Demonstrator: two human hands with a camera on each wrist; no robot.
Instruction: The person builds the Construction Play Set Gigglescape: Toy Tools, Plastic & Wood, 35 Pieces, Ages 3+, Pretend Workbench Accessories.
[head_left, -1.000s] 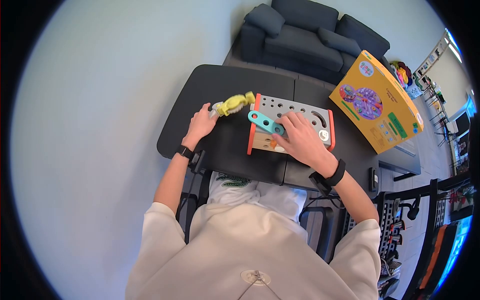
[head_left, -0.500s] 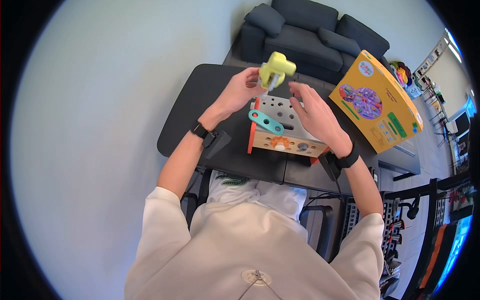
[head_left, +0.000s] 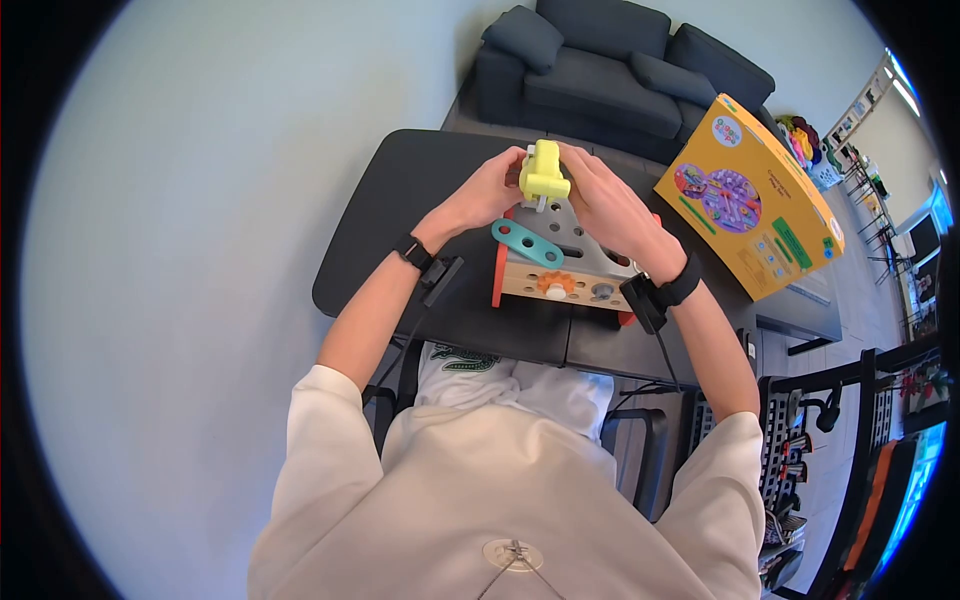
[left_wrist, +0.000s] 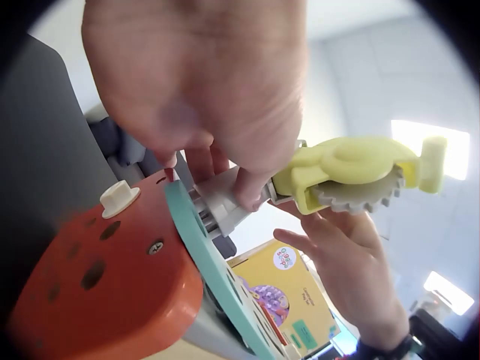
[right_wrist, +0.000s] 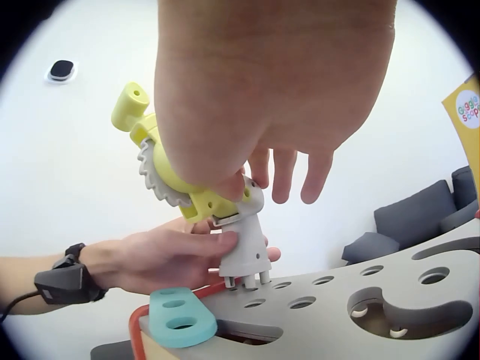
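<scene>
A yellow toy circular saw (head_left: 543, 172) with a grey toothed blade stands on a grey pronged base (right_wrist: 244, 247). My left hand (head_left: 484, 190) holds this base, thumb on one side and fingers behind. My right hand (head_left: 618, 208) pinches the saw near its joint with the base, other fingers extended. The prongs hover close over the holed grey top of a toy workbench (right_wrist: 360, 277), near its red end panel (left_wrist: 120, 277). A teal holed strip (head_left: 527, 243) lies across that top. On the wooden front are an orange gear (head_left: 556, 285) and a grey knob (head_left: 603, 291).
The workbench stands on a black table (head_left: 375, 240). A tall yellow box (head_left: 745, 200) sits at the table's right. Beyond the table is a dark sofa (head_left: 600, 80). A black rack (head_left: 870, 400) stands at the right, and a pale wall (head_left: 220, 220) is at the left.
My left hand has carried the saw from the workbench's left side to above its top, turning it upright. My right hand has left the teal strip and come up to the saw.
</scene>
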